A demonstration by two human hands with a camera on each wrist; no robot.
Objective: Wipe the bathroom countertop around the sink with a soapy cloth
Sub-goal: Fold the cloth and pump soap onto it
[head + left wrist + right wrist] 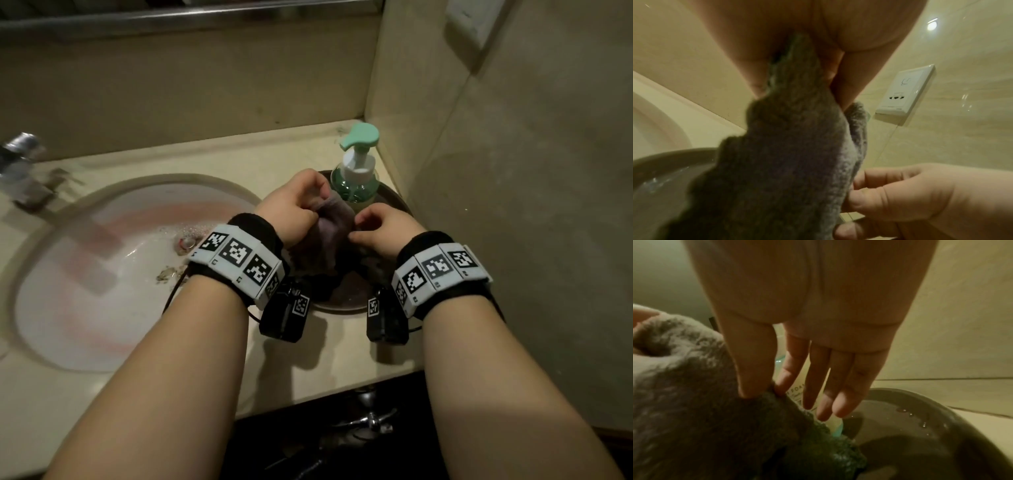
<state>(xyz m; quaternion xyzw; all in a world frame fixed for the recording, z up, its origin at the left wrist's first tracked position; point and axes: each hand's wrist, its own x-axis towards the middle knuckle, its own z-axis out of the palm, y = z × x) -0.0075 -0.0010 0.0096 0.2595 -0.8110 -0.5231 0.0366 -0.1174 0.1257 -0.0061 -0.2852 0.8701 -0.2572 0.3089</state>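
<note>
A damp grey cloth (330,236) hangs bunched between both hands over a dark round tray (346,301), which sits on the beige countertop (239,161) to the right of the sink. My left hand (317,204) grips the cloth's top end, fingers curled round it; in the left wrist view, this left hand (801,92) holds the cloth (789,154) from above. My right hand (356,230) pinches a lower edge. The right wrist view shows the right hand (764,391) with thumb and index finger closed on the cloth (694,402), the other fingers straight.
A clear soap bottle (358,178) with a green pump stands on the tray's far side, just behind the hands. The white sink (85,274) holds foam near its drain. A faucet (20,171) is far left. A tiled wall with a socket (904,91) closes the right side.
</note>
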